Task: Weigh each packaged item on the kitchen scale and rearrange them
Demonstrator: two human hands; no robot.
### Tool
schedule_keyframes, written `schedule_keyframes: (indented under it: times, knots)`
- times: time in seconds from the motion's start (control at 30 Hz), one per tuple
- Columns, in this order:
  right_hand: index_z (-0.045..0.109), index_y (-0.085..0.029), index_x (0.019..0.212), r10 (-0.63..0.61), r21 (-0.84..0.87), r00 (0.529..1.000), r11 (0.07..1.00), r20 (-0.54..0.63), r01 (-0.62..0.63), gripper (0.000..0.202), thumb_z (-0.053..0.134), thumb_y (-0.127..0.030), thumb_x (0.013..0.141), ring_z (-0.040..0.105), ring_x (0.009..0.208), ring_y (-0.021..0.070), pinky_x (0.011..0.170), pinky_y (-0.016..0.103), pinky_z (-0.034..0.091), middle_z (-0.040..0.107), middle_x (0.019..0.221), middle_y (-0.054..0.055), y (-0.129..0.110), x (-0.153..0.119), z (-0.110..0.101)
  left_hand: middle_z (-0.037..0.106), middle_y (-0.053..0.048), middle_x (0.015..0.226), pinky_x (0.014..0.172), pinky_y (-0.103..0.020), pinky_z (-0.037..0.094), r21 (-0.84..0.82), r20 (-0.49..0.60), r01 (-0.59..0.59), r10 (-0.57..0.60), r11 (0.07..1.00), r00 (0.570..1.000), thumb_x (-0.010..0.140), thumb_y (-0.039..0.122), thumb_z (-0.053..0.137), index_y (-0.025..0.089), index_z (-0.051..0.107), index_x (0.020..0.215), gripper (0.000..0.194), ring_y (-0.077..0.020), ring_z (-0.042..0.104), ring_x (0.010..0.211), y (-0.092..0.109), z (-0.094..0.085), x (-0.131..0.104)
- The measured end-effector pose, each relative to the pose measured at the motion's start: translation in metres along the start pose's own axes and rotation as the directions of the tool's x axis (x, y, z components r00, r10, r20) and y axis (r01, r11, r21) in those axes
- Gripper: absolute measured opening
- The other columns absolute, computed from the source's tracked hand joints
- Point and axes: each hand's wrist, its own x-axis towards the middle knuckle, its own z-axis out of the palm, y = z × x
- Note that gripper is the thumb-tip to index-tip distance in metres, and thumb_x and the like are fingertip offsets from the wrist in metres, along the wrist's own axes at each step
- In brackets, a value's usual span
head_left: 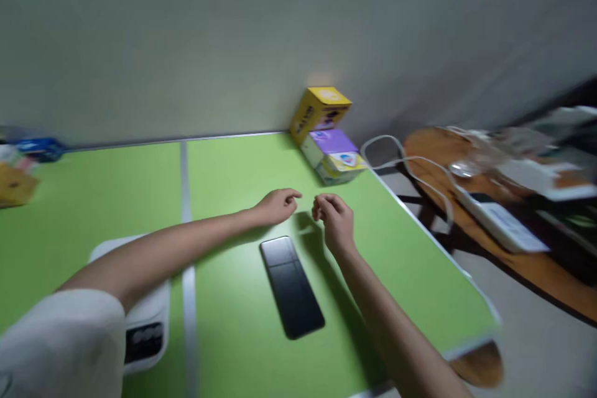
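Observation:
My left hand is over the green table, its index finger pointing right and the other fingers curled. Facing it, a short gap away, is my right hand, its fingers pinched together; whether anything tiny sits between them cannot be made out. A black phone lies flat on the table below both hands, untouched. Beyond my right hand stand a purple and white box and a yellow box behind it.
A white device lies partly under my left forearm. A blue packet and a yellow object are at the far left. To the right, a wooden table holds a white power strip, cables and clutter.

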Motion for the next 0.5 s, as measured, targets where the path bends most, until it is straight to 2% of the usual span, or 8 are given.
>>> schedule_keyframes:
  times: [0.07,0.13,0.2,0.3,0.4,0.5]
  knots:
    - [0.067,-0.020,0.072,-0.020,0.016,0.972,1.000,0.236,0.017,0.012,0.070,-0.031,0.067,0.055,0.049,0.0120,0.051,0.027,0.047,0.061,0.055,-0.003,-0.015,-0.028,0.024,0.071,-0.004,0.081,0.074,-0.027,0.051,-0.001,0.029,-0.012,0.012,1.000,1.000,0.081,0.010,0.054,0.012,0.070,0.107,0.031,-0.0145,0.063,0.073,-0.002,-0.042,-0.045]
    - [0.071,-0.022,0.081,-0.021,-0.017,0.897,0.999,0.441,0.031,0.015,0.072,-0.032,0.070,0.064,0.062,0.0161,0.063,0.031,0.054,0.070,0.068,0.001,-0.028,-0.050,0.052,0.072,-0.007,0.090,0.075,-0.027,0.051,-0.011,0.022,-0.002,0.002,1.000,1.000,0.084,0.014,0.052,0.011,0.068,0.112,0.032,-0.0150,0.064,0.079,-0.006,-0.084,-0.092]
    - [0.072,-0.024,0.087,0.018,-0.060,0.795,0.998,0.606,0.024,0.021,0.074,-0.038,0.072,0.069,0.077,0.0201,0.075,0.036,0.056,0.074,0.079,0.004,-0.039,-0.067,0.086,0.072,-0.010,0.099,0.079,-0.029,0.051,-0.009,-0.041,0.016,-0.016,1.000,0.999,0.088,0.018,0.050,0.010,0.065,0.115,0.033,-0.0162,0.065,0.086,-0.015,-0.125,-0.138]
    - [0.072,-0.023,0.093,0.097,-0.124,0.620,0.992,0.779,0.002,0.031,0.073,-0.047,0.073,0.071,0.089,0.0231,0.086,0.040,0.055,0.076,0.090,0.007,-0.054,-0.092,0.145,0.070,-0.011,0.107,0.086,-0.031,0.051,0.042,-0.227,0.033,-0.023,0.999,0.974,0.089,0.019,0.050,0.011,0.066,0.112,0.029,-0.0175,0.065,0.095,-0.042,-0.180,-0.202]
    - [0.071,-0.020,0.096,0.142,-0.176,0.476,0.984,0.868,0.028,0.038,0.072,-0.052,0.074,0.070,0.093,0.0246,0.090,0.043,0.053,0.075,0.095,0.010,-0.065,-0.119,0.211,0.069,-0.011,0.107,0.086,-0.033,0.052,0.143,-0.448,0.067,0.004,0.987,0.894,0.087,0.016,0.048,0.012,0.066,0.107,0.027,-0.0186,0.065,0.097,-0.082,-0.229,-0.256]
    - [0.070,-0.017,0.098,0.175,-0.217,0.353,0.973,0.919,0.083,0.041,0.070,-0.051,0.074,0.069,0.093,0.0242,0.091,0.044,0.051,0.074,0.097,0.011,-0.071,-0.145,0.281,0.063,-0.013,0.114,0.095,-0.039,0.050,0.315,-0.644,0.163,0.084,0.935,0.760,0.082,0.009,0.048,0.012,0.062,0.114,0.035,-0.0223,0.059,0.110,-0.122,-0.274,-0.297]
